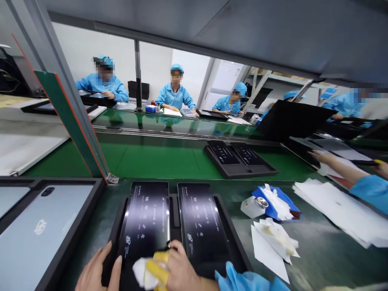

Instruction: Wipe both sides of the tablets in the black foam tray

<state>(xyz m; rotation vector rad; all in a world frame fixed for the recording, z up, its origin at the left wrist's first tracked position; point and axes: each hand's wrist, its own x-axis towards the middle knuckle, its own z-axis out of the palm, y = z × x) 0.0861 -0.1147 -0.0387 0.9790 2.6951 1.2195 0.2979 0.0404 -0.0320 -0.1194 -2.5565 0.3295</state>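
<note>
Two dark tablets with printed film on their screens, the left tablet point(148, 214) and the right tablet point(200, 218), lie side by side in a black tray point(235, 242). My right hand point(184, 268), with yellow covers on some fingers, is closed on a crumpled white wipe point(144, 275) over the near end of the left tablet. At the tray's near left edge my left hand point(98, 270) has its fingers apart and holds nothing. Whether it touches the tray I cannot tell. The wipe hides part of the left tablet's lower end.
A second tray point(242, 173) with two tablets sits on the green belt point(151, 157). Pale tablets point(54, 226) lie in a tray at left. To the right are a white bottle point(251, 207), a blue box point(292, 210), used wipes point(277, 240) and paper point(336, 206). Co-workers sit beyond.
</note>
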